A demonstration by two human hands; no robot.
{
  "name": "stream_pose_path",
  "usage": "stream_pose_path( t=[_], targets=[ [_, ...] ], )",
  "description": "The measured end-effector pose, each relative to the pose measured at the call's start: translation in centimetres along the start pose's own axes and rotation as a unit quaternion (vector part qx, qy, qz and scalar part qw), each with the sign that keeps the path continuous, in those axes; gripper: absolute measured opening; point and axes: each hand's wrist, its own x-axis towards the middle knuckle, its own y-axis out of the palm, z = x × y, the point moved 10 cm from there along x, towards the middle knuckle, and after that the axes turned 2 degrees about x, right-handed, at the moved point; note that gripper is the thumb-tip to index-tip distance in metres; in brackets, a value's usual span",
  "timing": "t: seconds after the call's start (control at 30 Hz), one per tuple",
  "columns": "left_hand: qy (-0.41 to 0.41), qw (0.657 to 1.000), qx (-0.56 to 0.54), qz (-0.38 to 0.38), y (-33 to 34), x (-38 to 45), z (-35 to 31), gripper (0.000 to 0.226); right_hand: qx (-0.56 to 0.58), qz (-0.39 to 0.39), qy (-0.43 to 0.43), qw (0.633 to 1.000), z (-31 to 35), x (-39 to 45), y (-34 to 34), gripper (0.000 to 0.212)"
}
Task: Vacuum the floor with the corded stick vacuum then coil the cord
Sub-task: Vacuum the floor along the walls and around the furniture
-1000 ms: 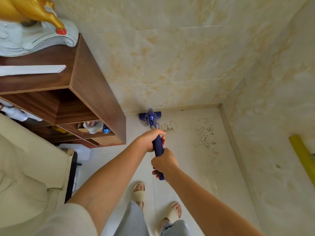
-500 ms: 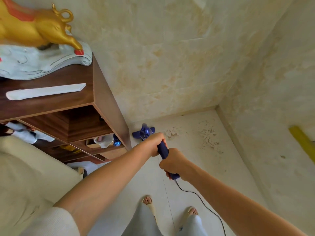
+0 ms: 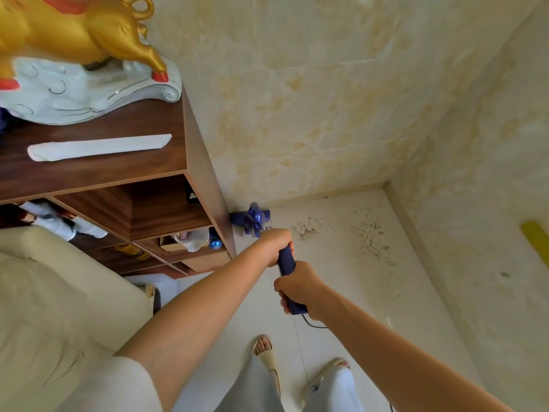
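Tiled corner, hands gripping vacuum handle

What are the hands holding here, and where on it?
Both grip the blue vacuum by its handle: left hand higher up the shaft side, right hand at the rear end where the cord exits.

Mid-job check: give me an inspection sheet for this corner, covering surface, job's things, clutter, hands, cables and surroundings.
Surface: pale tiled floor, dirty speckled patches toward the corner.
Job's things: blue stick vacuum; its head lies on the floor at the wall, beside the wooden shelf unit.
Clutter: nothing seen on the open floor.
Hands: left hand grips the handle higher up; right hand grips its end.
Cables: black cord leaves the handle end under the right wrist.
Surroundings: gold bull figurine and white strip on the shelf top; cream sofa at left; marbled walls.
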Motion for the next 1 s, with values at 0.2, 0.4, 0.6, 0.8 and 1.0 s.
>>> stream_pose_path(
  t=[0.2, 0.4, 0.6, 0.8, 1.0],
  targets=[
    [-0.005, 1.000, 0.018, 0.020, -0.6, -0.3, -1.4, 0.028, -0.005, -0.007, -0.006, 1.000, 2.0, 0.5, -0.8, 0.016],
    [0.002, 1.000, 0.023, 0.004, -2.3, -0.3, -1.5, 0.027, 0.013, -0.002, 0.010, 1.000, 2.4, 1.2, 1.1, 0.014],
    [-0.016, 0.999, 0.020, 0.044, -0.6, -0.6, -0.3, 0.028, 0.029, 0.006, 0.018, 0.999, 1.0, -0.1, 0.3, 0.016],
    [-0.001, 0.999, 0.031, 0.023, -2.0, 0.0, -2.3, 0.029, 0.029, -0.002, 0.004, 1.000, 2.9, 1.6, 0.8, 0.020],
    [-0.003, 0.999, 0.050, 0.021, -2.1, -0.4, -1.4, 0.025, 0.044, 0.001, 0.012, 0.999, 1.9, 1.4, 1.5, 0.020]
  ],
)
